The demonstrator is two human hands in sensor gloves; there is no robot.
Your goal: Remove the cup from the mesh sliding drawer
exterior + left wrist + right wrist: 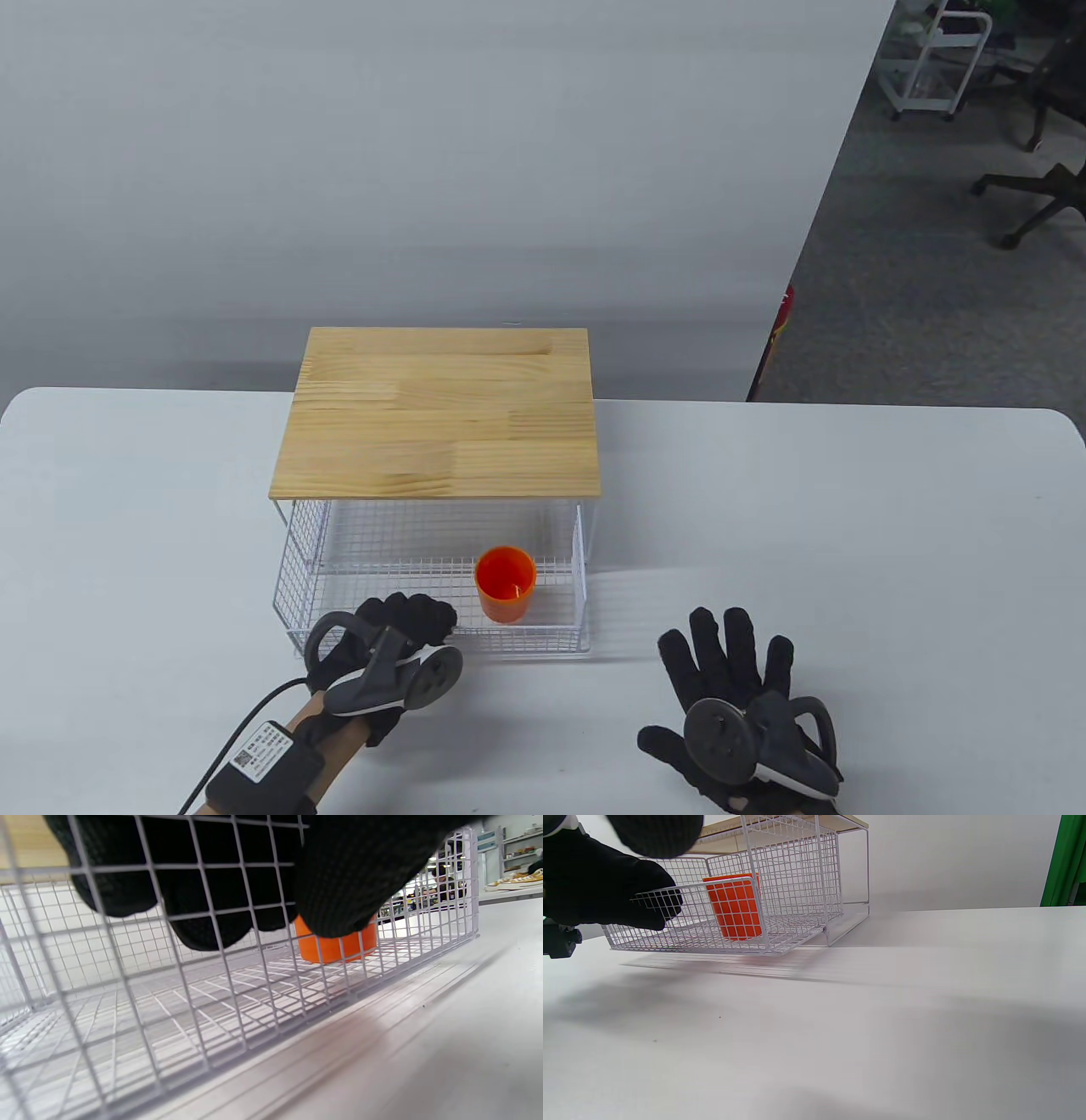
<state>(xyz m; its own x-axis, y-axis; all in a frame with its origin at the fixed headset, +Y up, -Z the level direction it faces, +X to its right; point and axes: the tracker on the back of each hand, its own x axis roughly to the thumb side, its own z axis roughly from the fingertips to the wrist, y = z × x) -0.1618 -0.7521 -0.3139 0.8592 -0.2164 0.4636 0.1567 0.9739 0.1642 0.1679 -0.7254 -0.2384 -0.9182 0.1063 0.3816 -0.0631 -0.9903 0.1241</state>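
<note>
The orange cup (505, 586) stands upright in the white mesh drawer (293, 577), near its front right. The drawer is slid out from under the wooden top (441, 416). My left hand (399, 624) grips the drawer's front wall left of the cup, apart from it. In the left wrist view its fingers (203, 921) are inside the mesh (212, 1005) and the thumb is outside, with the cup (335, 946) behind. My right hand (730, 671) lies open and flat on the table, right of the drawer, holding nothing. The right wrist view shows the cup (736, 908) through the mesh (670, 938).
The white wire frame (867, 870) carries the wooden top at the table's middle back. The white table (848, 526) has bare surface left, right and in front of the drawer. Beyond the table's right side are office chairs (1035, 195) on the floor.
</note>
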